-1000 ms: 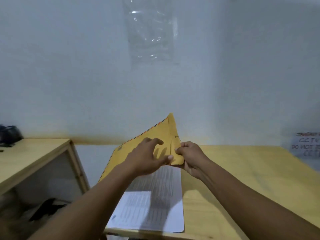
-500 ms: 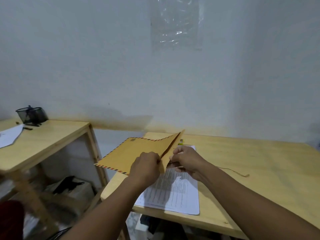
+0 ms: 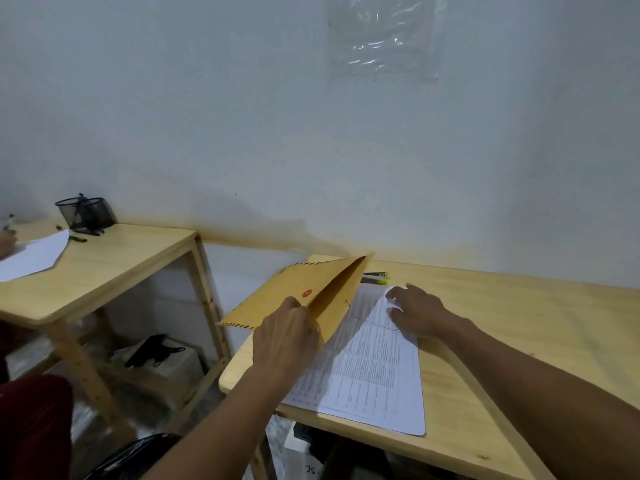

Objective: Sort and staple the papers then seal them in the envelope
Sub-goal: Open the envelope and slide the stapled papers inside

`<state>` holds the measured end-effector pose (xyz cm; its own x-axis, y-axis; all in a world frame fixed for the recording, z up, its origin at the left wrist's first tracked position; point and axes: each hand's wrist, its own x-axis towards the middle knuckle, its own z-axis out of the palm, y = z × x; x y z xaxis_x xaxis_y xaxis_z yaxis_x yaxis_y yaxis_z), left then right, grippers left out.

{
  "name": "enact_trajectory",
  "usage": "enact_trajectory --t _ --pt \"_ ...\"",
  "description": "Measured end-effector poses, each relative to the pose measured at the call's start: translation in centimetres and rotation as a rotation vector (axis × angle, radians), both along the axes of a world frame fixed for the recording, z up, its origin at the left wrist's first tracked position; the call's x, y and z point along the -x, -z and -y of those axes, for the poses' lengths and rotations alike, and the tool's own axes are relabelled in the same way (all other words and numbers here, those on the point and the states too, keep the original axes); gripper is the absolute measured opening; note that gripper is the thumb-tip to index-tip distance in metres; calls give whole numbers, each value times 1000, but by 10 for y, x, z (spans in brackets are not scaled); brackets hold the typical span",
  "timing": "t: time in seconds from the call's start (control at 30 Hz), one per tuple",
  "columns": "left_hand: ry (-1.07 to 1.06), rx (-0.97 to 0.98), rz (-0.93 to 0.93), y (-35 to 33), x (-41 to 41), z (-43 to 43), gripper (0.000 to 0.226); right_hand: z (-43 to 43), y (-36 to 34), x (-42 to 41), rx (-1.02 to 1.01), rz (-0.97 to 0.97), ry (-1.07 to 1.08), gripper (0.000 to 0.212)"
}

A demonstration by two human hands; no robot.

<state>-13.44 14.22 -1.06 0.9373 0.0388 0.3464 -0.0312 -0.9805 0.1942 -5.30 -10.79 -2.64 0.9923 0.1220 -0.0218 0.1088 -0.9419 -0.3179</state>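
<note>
A brown envelope (image 3: 294, 294) with a striped border and a red button hangs over the left end of the wooden table (image 3: 519, 327), its flap lifted. My left hand (image 3: 284, 336) grips its near edge. A stack of printed papers (image 3: 374, 372) lies flat on the table under and beside the envelope. My right hand (image 3: 420, 313) rests with fingers spread on the top right corner of the papers, off the envelope. The envelope's thin string trails across the papers. A yellow stapler (image 3: 375, 277) peeks out behind the envelope.
A second wooden table (image 3: 114, 261) stands to the left with a black mesh pen holder (image 3: 85, 213), pens and a white sheet (image 3: 33, 254); another person's hand shows at its far left edge. Boxes sit on the floor between the tables. A wall runs close behind.
The envelope has come down from upright to a low tilt over the table's left end. My right hand let go of the flap and moved right onto the papers.
</note>
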Motion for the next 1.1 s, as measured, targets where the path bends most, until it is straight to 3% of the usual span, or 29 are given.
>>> enact_trajectory --t 0.1,0.2,0.4,0.57,0.73,0.87,1.0,1.1 --pt "-17 0 -2 3 -3 -2 27 -3 -2 -9 166 62 8 49" --pt "-10 5 0 3 -5 -3 32 -3 -9 -13 308 -15 23 66" --pt "24 -76 -1 6 -5 -3 43 -1 -9 -18 246 -112 32 74" --pt "64 -111 -3 11 -6 -1 46 -3 -16 -12 146 -173 37 50" --pt "115 -129 -16 9 -6 -1 50 13 -25 3 20 -207 37 40" --pt "121 -107 -13 7 -11 6 48 54 -42 23 -248 -227 158 32" --pt "104 -85 -10 11 -20 19 46 107 -65 46 -409 -261 320 46" --pt "113 -68 -13 13 -24 31 45 145 -85 68 -436 -204 404 22"
